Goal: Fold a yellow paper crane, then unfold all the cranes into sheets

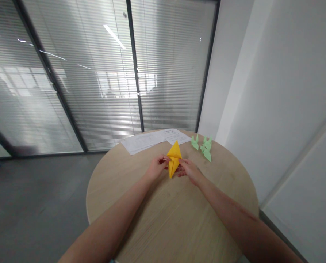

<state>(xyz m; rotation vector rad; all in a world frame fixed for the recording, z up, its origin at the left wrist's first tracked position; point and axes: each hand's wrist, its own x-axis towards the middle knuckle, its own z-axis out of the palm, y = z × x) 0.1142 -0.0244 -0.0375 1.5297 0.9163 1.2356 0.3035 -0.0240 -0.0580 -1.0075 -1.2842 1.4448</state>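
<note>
A folded yellow paper (pixel 174 157), pointed at both ends, lies on the round wooden table (pixel 141 204) between my hands. My left hand (pixel 157 166) pinches its left edge with thumb and fingers closed. My right hand (pixel 188 168) grips its right edge, fingers pressed on the paper. Both forearms reach in from the bottom of the view.
Green folded paper figures (pixel 203 147) stand just right of the yellow paper. White printed sheets (pixel 154 139) lie at the table's far edge. Glass partitions with blinds (pixel 97 80) stand behind, a white wall (pixel 275 91) on the right, grey floor (pixel 37 197) on the left.
</note>
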